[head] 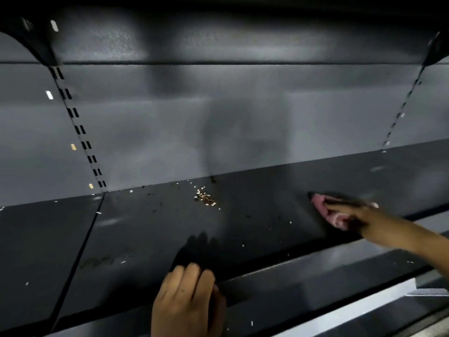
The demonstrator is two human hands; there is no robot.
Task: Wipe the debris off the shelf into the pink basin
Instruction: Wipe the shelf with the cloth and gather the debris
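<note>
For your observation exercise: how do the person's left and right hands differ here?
The right hand holds a pink cloth on the dark metal shelf; the left hand holds no cloth. The left hand's fingers curl over the front edge; the right hand reaches farther back. Both touch the shelf.

The flat metal shelf [145, 227] is dark grey, almost black. The small bits of debris [205, 198] on it are shiny gold, white and black. The crumpled soft cloth [325, 210] is pink. The back wall [170, 132] is lighter grey, with lines of little black slots running up it.
</note>
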